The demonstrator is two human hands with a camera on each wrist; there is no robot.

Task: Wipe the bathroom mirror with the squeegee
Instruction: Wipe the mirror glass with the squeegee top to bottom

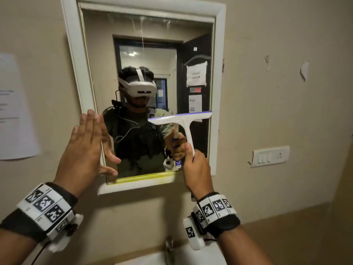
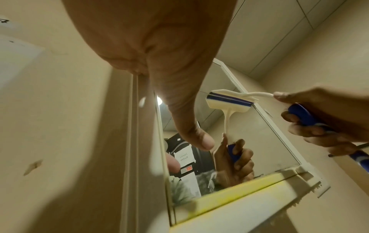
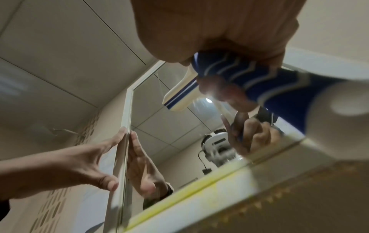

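Observation:
A white-framed mirror [image 1: 133, 54] hangs on the beige wall. A white squeegee [image 1: 181, 118] with a blue blade and blue grip lies against the glass at the mirror's lower right, blade level. My right hand [image 1: 196, 169] grips its handle [image 3: 259, 78], thumb up along the white stem. My left hand [image 1: 86, 146] presses flat with straight fingers on the mirror's left frame edge [image 3: 124, 141]. The left wrist view shows the squeegee [image 2: 229, 99] on the glass and my left thumb [image 2: 199, 138] by the frame. Thin water streaks run down the upper glass.
A white sink [image 1: 172, 259] with a tap sits below the mirror. A switch plate [image 1: 269, 156] is on the wall to the right. A paper sheet [image 1: 15, 108] is taped on the left wall. The mirror's lower sill [image 1: 141, 179] is stained yellow.

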